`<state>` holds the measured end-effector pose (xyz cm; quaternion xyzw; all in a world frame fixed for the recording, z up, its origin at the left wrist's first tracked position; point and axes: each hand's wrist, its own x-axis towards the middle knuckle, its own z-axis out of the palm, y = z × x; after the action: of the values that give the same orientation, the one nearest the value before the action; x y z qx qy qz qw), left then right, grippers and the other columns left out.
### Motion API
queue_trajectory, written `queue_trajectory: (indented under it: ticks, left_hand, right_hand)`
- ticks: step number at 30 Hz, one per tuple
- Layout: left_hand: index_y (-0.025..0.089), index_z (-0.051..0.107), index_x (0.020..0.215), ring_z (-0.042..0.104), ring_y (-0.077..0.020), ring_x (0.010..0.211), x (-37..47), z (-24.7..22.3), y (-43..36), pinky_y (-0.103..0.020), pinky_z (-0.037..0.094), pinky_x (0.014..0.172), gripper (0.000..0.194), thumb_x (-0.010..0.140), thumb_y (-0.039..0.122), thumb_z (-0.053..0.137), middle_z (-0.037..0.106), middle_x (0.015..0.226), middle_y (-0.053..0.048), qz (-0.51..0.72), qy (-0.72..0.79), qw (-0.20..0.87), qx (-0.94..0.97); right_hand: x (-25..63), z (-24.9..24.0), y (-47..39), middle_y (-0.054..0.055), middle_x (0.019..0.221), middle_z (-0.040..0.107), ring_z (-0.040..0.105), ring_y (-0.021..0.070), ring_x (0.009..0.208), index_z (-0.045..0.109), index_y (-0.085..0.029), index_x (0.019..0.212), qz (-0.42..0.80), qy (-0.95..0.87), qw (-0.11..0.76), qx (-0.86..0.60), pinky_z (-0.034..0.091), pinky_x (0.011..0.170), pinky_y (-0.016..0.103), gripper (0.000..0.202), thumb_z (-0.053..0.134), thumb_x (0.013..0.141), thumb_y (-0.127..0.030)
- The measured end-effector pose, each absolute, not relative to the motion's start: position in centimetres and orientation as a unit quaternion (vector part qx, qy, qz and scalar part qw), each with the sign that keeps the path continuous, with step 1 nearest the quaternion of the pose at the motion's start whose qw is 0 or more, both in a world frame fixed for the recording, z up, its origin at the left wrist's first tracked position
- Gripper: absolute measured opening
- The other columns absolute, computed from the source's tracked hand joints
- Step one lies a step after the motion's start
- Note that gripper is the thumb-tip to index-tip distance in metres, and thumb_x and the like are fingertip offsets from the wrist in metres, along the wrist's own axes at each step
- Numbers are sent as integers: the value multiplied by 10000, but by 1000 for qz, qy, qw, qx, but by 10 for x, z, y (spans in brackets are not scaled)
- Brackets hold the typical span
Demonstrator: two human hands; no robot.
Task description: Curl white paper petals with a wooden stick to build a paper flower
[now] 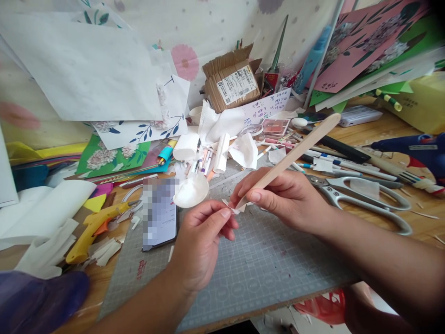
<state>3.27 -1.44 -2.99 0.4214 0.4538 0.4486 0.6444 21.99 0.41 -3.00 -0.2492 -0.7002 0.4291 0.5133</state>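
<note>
A flat wooden stick (pixel 295 155) slants up to the right out of my right hand (pixel 285 199), pinched between thumb and fingers. Its lower end meets a small white scrap (pixel 237 209) at the fingertips of my left hand (pixel 205 236). The left thumb and fingers are pinched on that scrap, whose exact shape is partly hidden. Both hands are above the grey cutting mat (pixel 264 269). Just behind the left hand is a small white bowl (pixel 191 190) with white material in it.
A phone (pixel 163 218) lies on the mat's left side. Yellow-handled glue gun (pixel 86 232) sits left, silver scissors (pixel 368 199) right, blue glue gun (pixel 417 150) far right. Behind are pens, papers and an open cardboard box (pixel 231 83).
</note>
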Motion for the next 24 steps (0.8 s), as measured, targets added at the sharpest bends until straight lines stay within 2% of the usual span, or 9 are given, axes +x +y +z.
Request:
queue_trajectory:
  ticks: [10,24]
  left_hand:
    - [159,654,621,521,-79,502,33,-28,-13,-200,400,498,155,686,248,763,611,547,21,438,479,642,408]
    - [174,617,632,515,-77,531,32,-31,-13,-204,393,532,145,720,211,726,609,554,40,445,470,631,428]
  right_hand:
    - [220,-30,3,58,885,760,725,181,879,689,-177,907,392,-733,495,-253,596,796,307,158,596,980,-281]
    - [218,-31,5,47,905,756,726,152,860,707,-176,923,469,-676,524,-220,604,787,276,121,627,966,-255]
